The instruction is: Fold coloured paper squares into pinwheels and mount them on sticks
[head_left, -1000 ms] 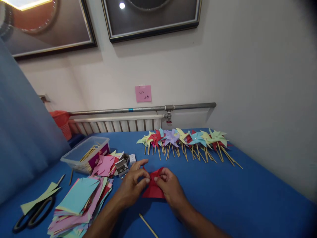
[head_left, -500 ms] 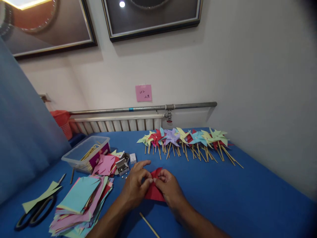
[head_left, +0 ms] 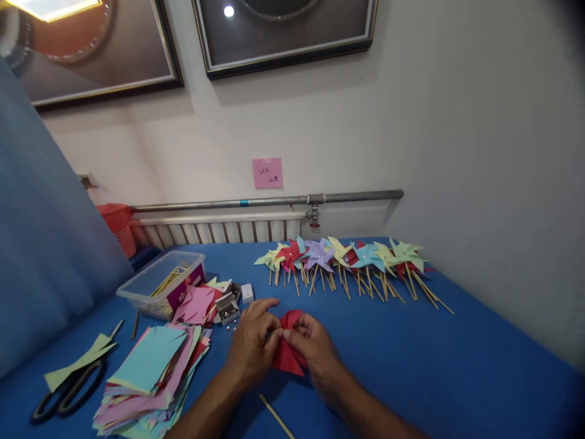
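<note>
A red paper pinwheel [head_left: 287,358] with folded blades is held between my two hands, just above the blue tabletop. Thumb and fingers of my left hand [head_left: 256,334] pinch it near the centre, the index finger sticking out. On the other side my right hand [head_left: 315,347] is closed on the paper, its thumb pressing at the middle. Whatever lies under the fingertips is hidden. Below the hands a thin wooden stick [head_left: 276,416] rests on the table.
Finished pinwheels [head_left: 320,253] lie in a row at the back. On the left are a stack of coloured paper [head_left: 146,360], scissors [head_left: 73,390], pink cut pieces [head_left: 196,305], an open box of pins [head_left: 227,310] and a clear plastic bin [head_left: 155,274] with sticks.
The red paper has turned and folded a little between my hands, with a blade now rounded at the top. Both hands stay nearly in place; the view has shifted slightly.
</note>
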`<state>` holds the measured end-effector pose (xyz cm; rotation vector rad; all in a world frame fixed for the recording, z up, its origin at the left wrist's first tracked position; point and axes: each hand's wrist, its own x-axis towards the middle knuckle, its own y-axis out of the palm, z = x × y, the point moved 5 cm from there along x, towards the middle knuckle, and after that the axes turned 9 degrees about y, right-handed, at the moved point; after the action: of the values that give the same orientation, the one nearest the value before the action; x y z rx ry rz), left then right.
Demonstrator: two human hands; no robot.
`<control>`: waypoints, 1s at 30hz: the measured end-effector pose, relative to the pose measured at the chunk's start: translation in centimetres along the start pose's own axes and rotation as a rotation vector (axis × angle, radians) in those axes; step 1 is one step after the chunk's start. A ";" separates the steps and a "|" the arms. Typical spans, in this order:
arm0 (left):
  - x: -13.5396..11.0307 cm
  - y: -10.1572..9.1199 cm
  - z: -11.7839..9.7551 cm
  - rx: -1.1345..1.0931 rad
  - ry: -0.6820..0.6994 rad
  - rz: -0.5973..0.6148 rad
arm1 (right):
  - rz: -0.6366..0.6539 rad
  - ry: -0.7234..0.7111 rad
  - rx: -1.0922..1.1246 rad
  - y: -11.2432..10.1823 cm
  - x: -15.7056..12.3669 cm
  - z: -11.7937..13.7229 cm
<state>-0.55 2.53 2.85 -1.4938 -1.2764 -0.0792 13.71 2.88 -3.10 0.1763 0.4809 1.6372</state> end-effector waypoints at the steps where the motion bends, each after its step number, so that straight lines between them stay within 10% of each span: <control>1: 0.0 0.0 0.0 0.008 0.005 0.000 | -0.002 -0.002 -0.001 -0.1 0.2 -0.1; 17: -0.1 0.0 -0.4 0.044 0.028 -0.043 | -0.077 -0.016 -0.033 -0.9 1.1 -0.5; 25: -0.5 0.8 1.2 -0.482 -0.521 -0.194 | -0.189 -0.070 0.102 -1.6 0.8 0.6; 30: -0.4 2.1 0.6 -0.641 -0.548 -0.192 | -0.163 -0.058 0.085 -1.1 0.7 0.1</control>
<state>0.45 3.14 0.97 -2.0138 -1.9594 -0.2340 14.67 3.67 -3.54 0.2405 0.5076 1.4498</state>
